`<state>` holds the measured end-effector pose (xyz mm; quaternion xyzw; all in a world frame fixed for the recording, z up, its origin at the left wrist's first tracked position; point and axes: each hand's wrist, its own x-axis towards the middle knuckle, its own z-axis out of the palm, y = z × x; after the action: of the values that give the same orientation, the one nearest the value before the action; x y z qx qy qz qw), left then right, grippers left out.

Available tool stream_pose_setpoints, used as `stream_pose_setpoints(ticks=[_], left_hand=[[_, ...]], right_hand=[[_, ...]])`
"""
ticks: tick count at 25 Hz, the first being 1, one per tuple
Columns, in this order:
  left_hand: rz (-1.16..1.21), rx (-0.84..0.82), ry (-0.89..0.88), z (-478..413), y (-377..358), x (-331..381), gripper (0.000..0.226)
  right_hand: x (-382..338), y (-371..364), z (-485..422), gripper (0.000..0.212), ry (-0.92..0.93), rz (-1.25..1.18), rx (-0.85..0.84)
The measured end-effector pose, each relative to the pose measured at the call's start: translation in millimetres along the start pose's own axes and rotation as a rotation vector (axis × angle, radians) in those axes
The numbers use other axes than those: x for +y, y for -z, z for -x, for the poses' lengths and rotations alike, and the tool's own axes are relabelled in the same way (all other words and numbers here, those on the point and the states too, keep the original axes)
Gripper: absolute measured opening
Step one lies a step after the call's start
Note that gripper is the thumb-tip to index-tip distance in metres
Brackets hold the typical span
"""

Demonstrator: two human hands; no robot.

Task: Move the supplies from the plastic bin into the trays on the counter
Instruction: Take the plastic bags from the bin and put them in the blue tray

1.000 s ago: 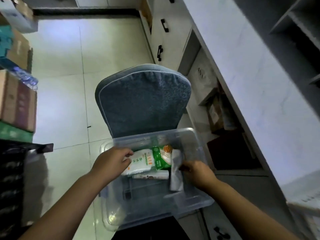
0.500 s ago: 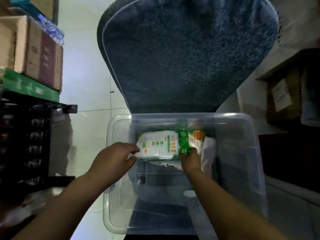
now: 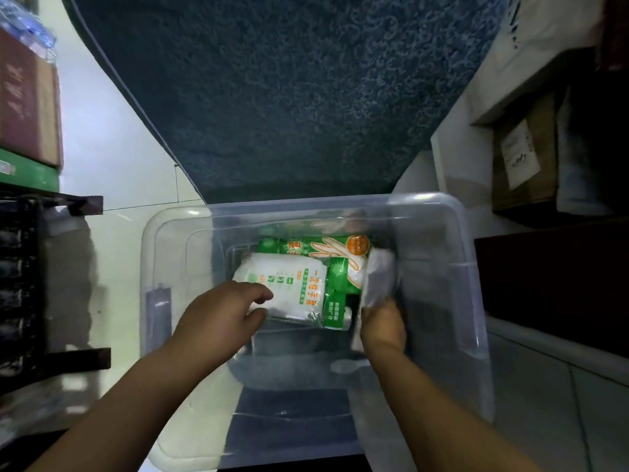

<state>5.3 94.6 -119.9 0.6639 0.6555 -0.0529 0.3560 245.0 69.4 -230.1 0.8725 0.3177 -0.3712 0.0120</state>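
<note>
A clear plastic bin (image 3: 170, 233) sits on a chair seat below me. Inside lie a white and green packet of disposable gloves (image 3: 292, 284), a second green and orange packet (image 3: 326, 247) behind it, and a crumpled clear plastic bag (image 3: 381, 274) at the right. My left hand (image 3: 221, 318) reaches into the bin, its thumb and fingers closing on the near left corner of the white packet. The fingers of my right hand (image 3: 383, 321) are closed around the lower end of the clear plastic bag. No trays or counter top are in view.
A blue upholstered chair back (image 3: 289, 90) rises behind the bin. Stacked cartons (image 3: 27, 97) and a dark rack (image 3: 20, 284) stand at the left. At the right, cardboard boxes (image 3: 524, 158) sit in an open shelf under the counter. Pale floor tiles (image 3: 112, 137) lie between.
My view has dropped closer to the bin. My right hand shifted from the green packet edge rightward onto the clear plastic bag. My left hand reached further in and closed on the white packet.
</note>
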Motion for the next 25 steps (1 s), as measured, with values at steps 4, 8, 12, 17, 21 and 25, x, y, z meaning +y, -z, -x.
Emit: stream_pose_setpoints(ticks=[4,8,12,17,21,25], left_hand=[[-0.024,-0.011,-0.023,-10,-19,6,0.028],[-0.024,-0.03,-0.047,-17,-41,10,0.026],[-0.006,-0.042,-0.07,-16,-52,18,0.026],[0.055,-0.007,-0.041,-12,-53,38,0.023],[0.25,-0.064,0.056,-11,-49,51,0.031],[0.763,-0.217,0.229,-8,-34,60,0.035]], right_hand=[[12,-18,-22,0.061,0.012,0.15,-0.12],[22,-32,-28,0.083,0.108,0.27,0.003],[18,-14,-33,0.044,-0.016,-0.003,-0.039],[8,29,-4,0.051,-0.086,-0.584,-0.259],[-4,53,43,0.041,0.031,-0.694,-0.39],[-30,67,83,0.046,0.222,-0.698,-0.465]])
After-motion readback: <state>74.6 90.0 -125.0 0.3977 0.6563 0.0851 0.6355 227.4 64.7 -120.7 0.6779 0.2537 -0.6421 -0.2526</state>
